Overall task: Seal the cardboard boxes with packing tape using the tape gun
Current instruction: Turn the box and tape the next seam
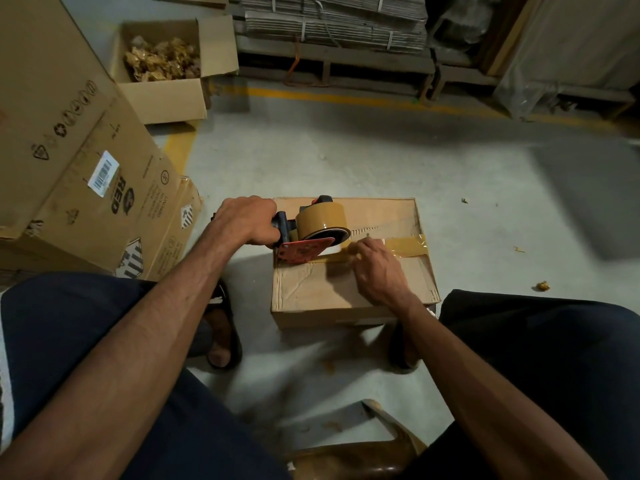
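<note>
A small cardboard box (311, 292) lies on the floor between my knees, its flaps closed. A strip of brown tape (405, 247) runs along the top seam to the right edge. The tape gun (311, 233), red and black with a brown roll, sits at the box's left end on the seam. My left hand (247, 220) grips its black handle. My right hand (375, 268) rests on the box top, fingers pressing the tape just right of the gun.
Large printed cartons (86, 174) stand at the left. An open box of crumpled brown paper (162, 60) is behind them. Pallets with bundled flat cardboard (332, 26) line the back wall. My sandalled feet flank the box. A wooden stool edge (381, 441) is below.
</note>
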### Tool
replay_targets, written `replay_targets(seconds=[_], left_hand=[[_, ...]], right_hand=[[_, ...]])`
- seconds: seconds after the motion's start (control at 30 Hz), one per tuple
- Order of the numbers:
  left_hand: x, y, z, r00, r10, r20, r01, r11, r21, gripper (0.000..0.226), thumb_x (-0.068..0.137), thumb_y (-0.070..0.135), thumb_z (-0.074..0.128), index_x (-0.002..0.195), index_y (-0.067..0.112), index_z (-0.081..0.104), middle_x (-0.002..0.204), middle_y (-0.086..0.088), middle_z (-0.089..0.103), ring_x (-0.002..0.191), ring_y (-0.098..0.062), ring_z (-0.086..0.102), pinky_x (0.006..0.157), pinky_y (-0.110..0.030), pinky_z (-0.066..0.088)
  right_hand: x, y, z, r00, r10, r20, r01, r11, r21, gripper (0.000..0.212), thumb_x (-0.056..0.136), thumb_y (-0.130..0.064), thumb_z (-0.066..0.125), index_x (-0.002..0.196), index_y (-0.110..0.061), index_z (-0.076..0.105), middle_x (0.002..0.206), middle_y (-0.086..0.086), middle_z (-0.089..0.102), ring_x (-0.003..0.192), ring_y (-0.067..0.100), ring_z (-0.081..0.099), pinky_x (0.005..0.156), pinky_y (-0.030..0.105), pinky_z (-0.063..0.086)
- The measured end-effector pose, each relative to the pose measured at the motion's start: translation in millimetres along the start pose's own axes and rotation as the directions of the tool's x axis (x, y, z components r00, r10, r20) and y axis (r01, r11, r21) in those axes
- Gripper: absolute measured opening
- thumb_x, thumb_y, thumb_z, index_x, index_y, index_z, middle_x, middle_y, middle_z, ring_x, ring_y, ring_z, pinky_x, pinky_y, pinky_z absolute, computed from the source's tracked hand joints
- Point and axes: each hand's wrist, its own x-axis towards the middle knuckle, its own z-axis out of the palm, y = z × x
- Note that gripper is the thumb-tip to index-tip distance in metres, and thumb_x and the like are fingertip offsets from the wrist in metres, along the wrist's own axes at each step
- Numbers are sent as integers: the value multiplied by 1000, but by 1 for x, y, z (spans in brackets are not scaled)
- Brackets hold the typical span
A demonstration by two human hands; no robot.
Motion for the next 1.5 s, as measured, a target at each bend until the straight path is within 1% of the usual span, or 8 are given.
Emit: replay_targets(seconds=[0.27, 0.4, 0.47, 0.6, 0.83, 1.1, 1.3, 1.5], left_hand=[[-1, -4, 1, 998, -36, 47, 38, 999, -37, 26, 83, 33, 71, 73, 24, 49, 74, 2, 58, 63, -13, 51, 64, -32, 39], [-5, -2, 1, 996, -55, 77, 61, 995, -73, 22, 84, 30, 69, 72, 22, 53, 68, 1, 62, 59, -13, 57, 59, -28, 39], [-8, -5, -1, 994, -63, 91, 72, 993, -94, 12, 85, 27, 65, 77, 19, 62, 65, 2, 64, 56, -13, 59, 56, -26, 38], [-13, -6, -4, 993, -53, 101, 65, 991, -121, 11, 85, 26, 63, 81, 17, 69, 67, 1, 66, 56, -13, 60, 55, -25, 39], [-23, -4, 4, 995, -13, 103, 32, 982, -189, 15, 87, 28, 64, 75, 22, 59, 68, 4, 66, 58, -13, 64, 57, -25, 44], [-28, 23, 13, 998, 60, 8, -52, 926, -375, 36, 88, 34, 74, 71, 26, 43, 72, 5, 54, 63, -12, 53, 54, -29, 33], [-36, 20, 28, 981, 49, 186, 23, 930, -366, 18, 85, 30, 76, 84, 20, 61, 82, -4, 68, 67, -19, 67, 58, -32, 57], [-54, 30, 53, 976, 82, 201, 16, 898, -441, 16, 89, 23, 72, 84, 18, 57, 85, -6, 65, 64, -17, 60, 50, -26, 46]], right_hand=[[-3, -9, 8, 1000, 6, -22, -7, 999, -47, 24, 102, -25, 57, 123, -14, 65, 120, 2, 59, 104, 17, 51, 86, 38, 53], [-13, -39, 12, 986, 131, -106, -123, 989, 85, 25, 101, -30, 59, 119, -14, 65, 118, 3, 57, 102, 11, 46, 89, 33, 52], [-22, -74, 24, 988, 143, -59, -134, 981, 142, 33, 100, -44, 55, 114, -17, 66, 117, 2, 57, 103, 11, 47, 92, 38, 52], [-20, -139, 52, 959, 285, 7, -285, 959, 4, 84, 84, -92, 30, 122, -24, 61, 125, 3, 59, 113, 23, 52, 103, 49, 42], [-21, -147, 46, 929, 369, -29, -370, 929, -30, 74, 73, -63, 73, 130, -21, 51, 125, 0, 57, 110, 22, 49, 99, 42, 40], [-33, -99, 3, 917, 357, -177, -354, 934, 53, 74, 71, -66, 69, 129, -22, 55, 115, 2, 58, 101, 19, 49, 90, 41, 47], [-73, -112, 19, 967, 256, 14, -251, 957, -146, 72, 79, -62, 64, 138, -27, 44, 129, 0, 53, 112, 22, 47, 100, 44, 39], [-102, -105, 44, 946, 316, -71, -324, 930, -175, 72, 64, -36, 84, 128, -18, 58, 128, 5, 58, 122, 29, 52, 119, 58, 29]])
